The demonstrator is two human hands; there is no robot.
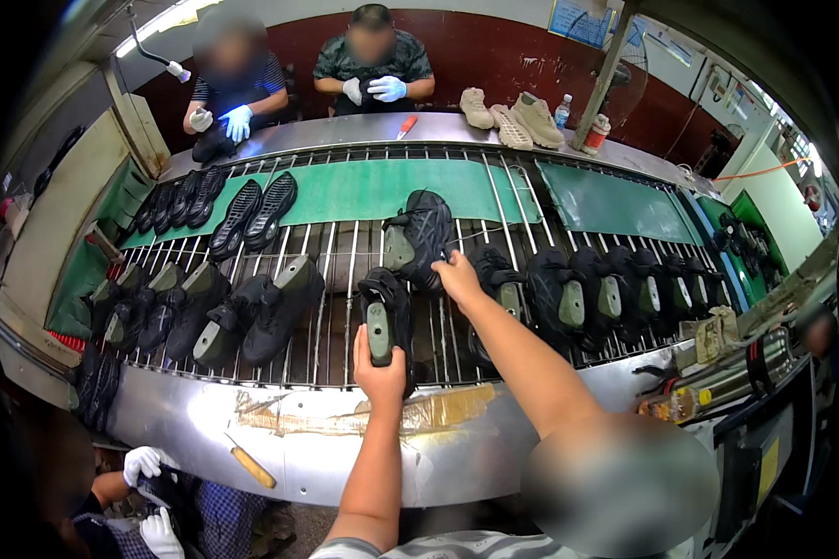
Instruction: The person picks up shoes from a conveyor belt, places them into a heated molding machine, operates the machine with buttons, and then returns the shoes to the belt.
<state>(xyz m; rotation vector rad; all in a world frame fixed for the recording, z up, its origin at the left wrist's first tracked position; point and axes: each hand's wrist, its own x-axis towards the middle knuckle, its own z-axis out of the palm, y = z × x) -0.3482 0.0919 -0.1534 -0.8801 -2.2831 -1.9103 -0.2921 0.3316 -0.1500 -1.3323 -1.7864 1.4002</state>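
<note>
My left hand point(380, 374) is closed around the heel end of a black shoe point(400, 307), which has a green shoe last point(379, 334) set in its opening. Farther off and slightly right, my right hand point(458, 279) grips the end of a second black shoe point(429, 228); a green last point(398, 249) shows at its side. Both shoes are over the metal-rod conveyor, close together. Just right of my hands, another black shoe on a last point(508, 300) rests on the rods.
Several lasted black shoes line the conveyor left point(280, 321) and right point(559, 289). Black soles point(272, 210) lie on a green mat point(345, 196). A yellow-handled tool point(252, 466) rests on the near metal ledge point(177, 419). Gloved co-workers handle shoes across the table and at lower left.
</note>
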